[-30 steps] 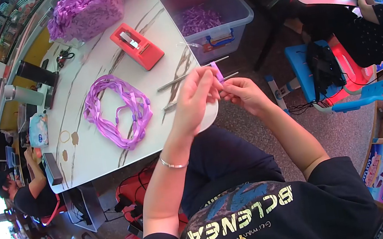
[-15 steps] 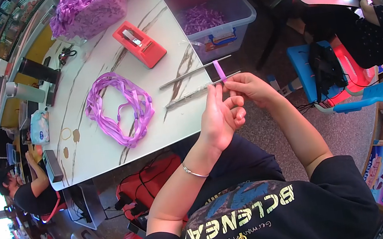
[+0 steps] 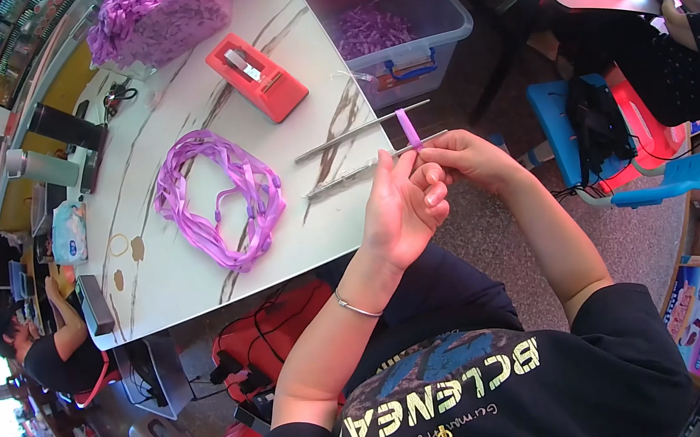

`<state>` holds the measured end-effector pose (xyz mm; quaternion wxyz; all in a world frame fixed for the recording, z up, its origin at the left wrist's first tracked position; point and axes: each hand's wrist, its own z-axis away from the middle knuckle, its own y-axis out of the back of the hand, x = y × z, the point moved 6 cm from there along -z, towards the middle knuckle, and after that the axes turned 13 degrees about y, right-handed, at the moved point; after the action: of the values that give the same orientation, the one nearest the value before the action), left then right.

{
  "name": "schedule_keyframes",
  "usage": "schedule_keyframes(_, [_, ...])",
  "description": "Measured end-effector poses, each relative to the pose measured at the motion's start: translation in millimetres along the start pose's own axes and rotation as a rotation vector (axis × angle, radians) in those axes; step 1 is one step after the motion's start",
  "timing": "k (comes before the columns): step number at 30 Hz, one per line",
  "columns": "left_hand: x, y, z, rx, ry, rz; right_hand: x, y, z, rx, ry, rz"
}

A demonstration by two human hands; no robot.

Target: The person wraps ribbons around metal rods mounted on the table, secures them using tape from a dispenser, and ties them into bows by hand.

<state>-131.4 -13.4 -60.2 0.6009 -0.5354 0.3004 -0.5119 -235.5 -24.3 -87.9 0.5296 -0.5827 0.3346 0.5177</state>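
Observation:
Two thin metal rods (image 3: pixel 338 142) stick out past the table edge, roughly side by side. A purple ribbon (image 3: pixel 407 127) loops around them near their free ends. My right hand (image 3: pixel 474 160) pinches the ribbon's lower end between thumb and fingertips. Just left of it, my left hand (image 3: pixel 404 210) is turned palm up, its outer fingers curled and its thumb and index tips close to the rod and ribbon. Whatever lies between those left fingertips is hidden. A coil of purple ribbon loops (image 3: pixel 224 202) lies on the marble-patterned table (image 3: pixel 327 249).
A red tape dispenser (image 3: pixel 259 77) and a clear box heaped with purple ribbons (image 3: pixel 163 19) stand on the table. Beyond its edge is a plastic bin (image 3: pixel 432 45) holding more ribbon pieces. People sit at far left (image 3: pixel 60 356) and far right (image 3: pixel 692 64). A blue chair (image 3: pixel 664 178) is at right.
My left fingers have shifted slightly, the thumb and index now wider apart. The right hand keeps its pinch at the ribbon. The whole view has moved a little.

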Motion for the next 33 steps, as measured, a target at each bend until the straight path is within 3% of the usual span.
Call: schedule_keyframes(33, [1,1,2,-0.130,-0.017,0.007,-6,0,1,0.047,-0.098,0.070])
